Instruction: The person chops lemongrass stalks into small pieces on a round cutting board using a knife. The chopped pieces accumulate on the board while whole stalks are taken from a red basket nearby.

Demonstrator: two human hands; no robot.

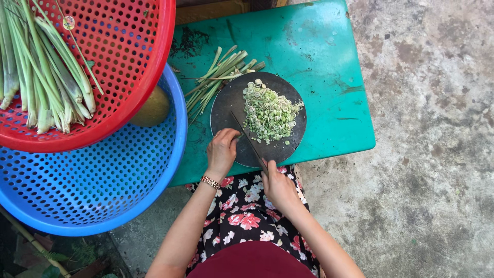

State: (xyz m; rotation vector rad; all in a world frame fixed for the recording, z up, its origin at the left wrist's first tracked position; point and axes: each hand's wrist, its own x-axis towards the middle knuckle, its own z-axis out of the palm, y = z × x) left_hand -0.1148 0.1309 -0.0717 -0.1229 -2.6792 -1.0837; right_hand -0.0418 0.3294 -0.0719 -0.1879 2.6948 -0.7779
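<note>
Chopping is the step in hand, as far as I can judge. The round dark cutting board (288,146) lies on the green table (329,56) and serves here as landmark. The right hand (278,186) is at the near edge of the board, its grip closed around the handle of a knife (249,141) whose blade runs slanted across the board. The left hand (222,152) rests at the near left edge of the board, fingers curled down beside the blade; whether they pinch a stalk I cannot tell. A heap of sliced pale green rings (270,113) covers the far half of the board. Uncut green stalks (218,74) lie just beyond the board's far left edge. Further left of the board are a red basket (139,56) with more long stalks and a blue basket (103,190) under it. The next cut calls for fingertips kept away from the blade.
</note>
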